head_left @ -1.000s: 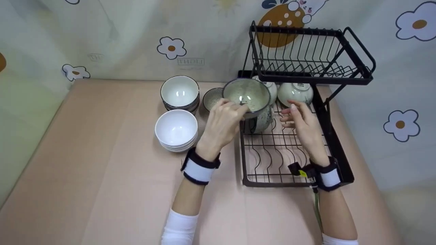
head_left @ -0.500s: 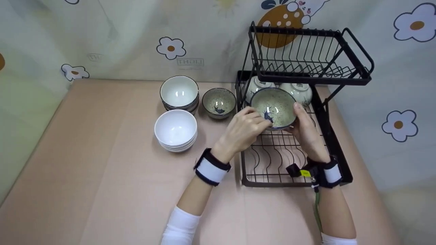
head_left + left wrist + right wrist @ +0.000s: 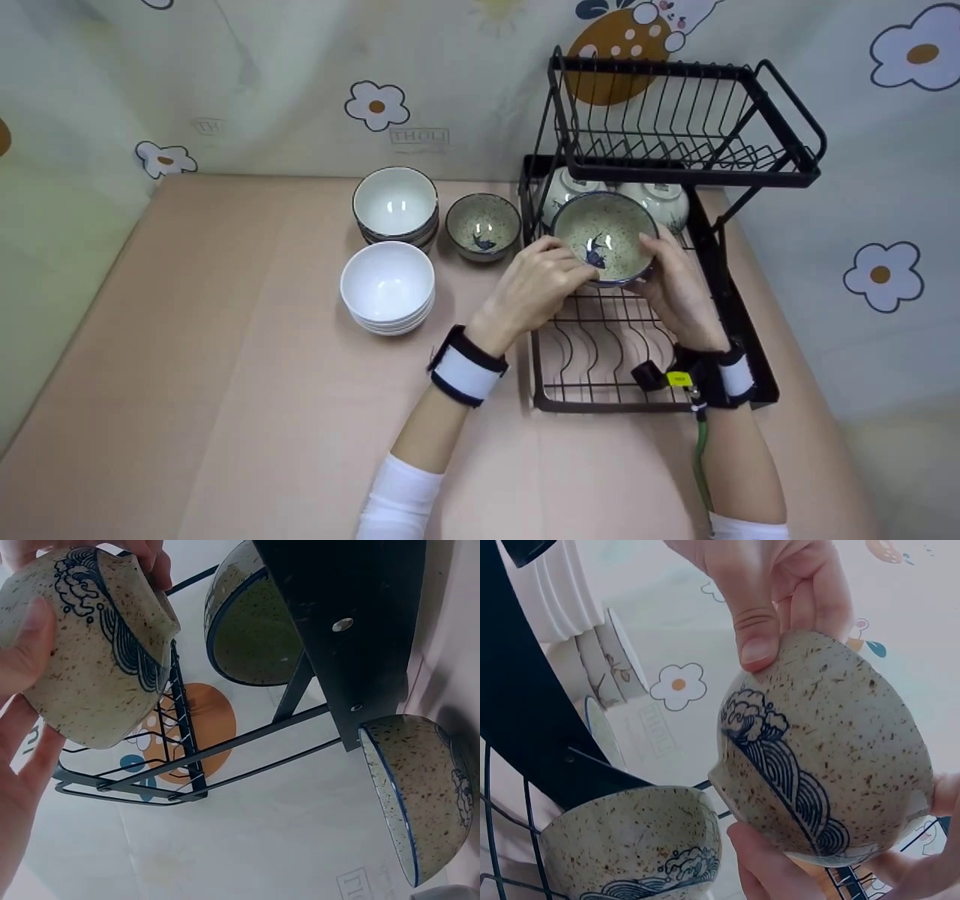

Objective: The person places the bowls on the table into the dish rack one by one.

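Observation:
A speckled, grey-green bowl with a blue motif inside and blue waves outside is held over the lower tier of the black dish rack. My left hand pinches its near left rim. On the other side, my right hand grips the bowl, thumb at the rim and fingers around the outside. The right wrist view shows the left thumb on the wall of the bowl. Behind it, two pale bowls stand upside down at the back of the rack, partly hidden by the upper tier.
Left of the rack stands a smaller speckled bowl. Beyond it are a stack of dark-rimmed bowls and a stack of white bowls. The rack's upper tier overhangs the back of the lower one.
The held bowl has moved right, from beside the smaller bowl to over the rack. My right hand, apart from it earlier, has taken hold. During the last half second both hands barely move.

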Tool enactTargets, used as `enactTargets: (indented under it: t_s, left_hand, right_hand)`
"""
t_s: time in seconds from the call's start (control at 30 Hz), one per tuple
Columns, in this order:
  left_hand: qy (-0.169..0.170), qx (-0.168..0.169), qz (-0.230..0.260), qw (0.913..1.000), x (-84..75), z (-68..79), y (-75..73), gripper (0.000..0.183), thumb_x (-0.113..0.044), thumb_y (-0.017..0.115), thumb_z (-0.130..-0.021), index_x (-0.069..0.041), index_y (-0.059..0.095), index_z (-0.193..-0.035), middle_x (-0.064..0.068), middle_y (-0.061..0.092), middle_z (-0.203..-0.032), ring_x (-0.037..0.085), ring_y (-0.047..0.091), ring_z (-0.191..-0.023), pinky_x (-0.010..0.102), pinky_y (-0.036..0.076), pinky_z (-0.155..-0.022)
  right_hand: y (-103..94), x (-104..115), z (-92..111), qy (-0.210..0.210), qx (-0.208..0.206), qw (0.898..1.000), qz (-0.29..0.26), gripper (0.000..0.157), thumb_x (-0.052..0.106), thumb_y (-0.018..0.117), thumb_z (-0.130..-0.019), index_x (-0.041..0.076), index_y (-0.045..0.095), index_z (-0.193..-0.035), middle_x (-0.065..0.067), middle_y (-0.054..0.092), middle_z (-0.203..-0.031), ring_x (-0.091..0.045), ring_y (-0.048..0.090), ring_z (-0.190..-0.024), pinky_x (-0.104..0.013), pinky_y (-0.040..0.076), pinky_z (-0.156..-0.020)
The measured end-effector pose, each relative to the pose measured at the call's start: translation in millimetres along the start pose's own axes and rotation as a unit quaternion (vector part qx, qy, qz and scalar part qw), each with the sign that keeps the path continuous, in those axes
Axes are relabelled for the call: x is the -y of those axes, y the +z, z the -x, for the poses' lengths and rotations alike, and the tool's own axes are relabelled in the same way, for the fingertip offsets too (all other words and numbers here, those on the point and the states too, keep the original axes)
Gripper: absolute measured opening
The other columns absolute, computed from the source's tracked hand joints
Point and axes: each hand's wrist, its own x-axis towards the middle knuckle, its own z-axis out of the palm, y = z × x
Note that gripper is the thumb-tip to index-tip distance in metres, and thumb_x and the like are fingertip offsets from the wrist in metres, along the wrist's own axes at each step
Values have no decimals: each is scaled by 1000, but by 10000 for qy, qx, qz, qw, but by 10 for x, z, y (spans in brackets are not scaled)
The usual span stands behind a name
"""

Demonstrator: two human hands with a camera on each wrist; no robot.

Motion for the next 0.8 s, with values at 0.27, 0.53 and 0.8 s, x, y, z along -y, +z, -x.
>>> enactTargets:
  t_s: [0.27,0.53,0.8]
  left_hand:
    - [-194,331,119,9992,-7,-7,-32,21,-5,60,-87,-16,70,-101,-2,72,-106,12,66,-102,26,49,-99]
    - [-735,158,266,9968,-14,1,-21,22,-19,68,-85,-8,65,-104,5,67,-110,16,60,-101,20,51,-90]
    - [-2028,545,12,9777,-11,41,20,36,-35,63,-88,-3,56,-104,8,60,-104,19,58,-89,23,55,-73]
  right_hand:
    - [4,18,8,-40,-296,9995,130,54,25,40,-100,19,21,-151,-7,37,-137,-19,51,-114,-26,55,-85]
    - [-21,31,19,-184,-618,9972,373,53,22,44,-99,19,27,-149,-6,37,-136,-18,53,-109,-24,56,-81]
    - [-87,58,28,-594,-1021,9907,680,50,24,51,-97,17,37,-145,-11,33,-144,-23,52,-113,-31,58,-81]
